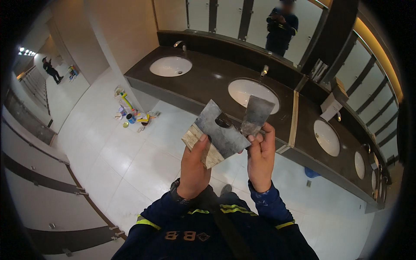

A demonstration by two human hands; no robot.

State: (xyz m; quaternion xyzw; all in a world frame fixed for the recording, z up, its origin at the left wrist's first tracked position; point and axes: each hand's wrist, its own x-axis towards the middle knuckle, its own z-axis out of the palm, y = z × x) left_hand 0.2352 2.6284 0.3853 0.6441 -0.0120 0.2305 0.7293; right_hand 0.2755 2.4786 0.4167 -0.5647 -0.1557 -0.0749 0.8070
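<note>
My left hand (195,171) grips a wide putty knife (216,138) by its pale wooden strip, thumb on top. A dark, glossy dab of paste (223,121) sits on its grey metal blade, near the upper edge. In my right hand (262,160) is a smaller scraper (259,111) with a flared grey blade pointing up and away; my fingers hide its lower end. The scraper's lower end is close beside the wide blade's right corner; I cannot tell whether they touch. Both tools are in front of my chest, above the floor and the counter's front edge.
A dark counter (203,80) with several white basins (255,90) and taps runs along the far side and right. Cans, bottles and tools (132,117) lie on the pale tiled floor (143,160) at left. Stall doors (47,195) line the left. A blue bucket (311,172) stands below the counter.
</note>
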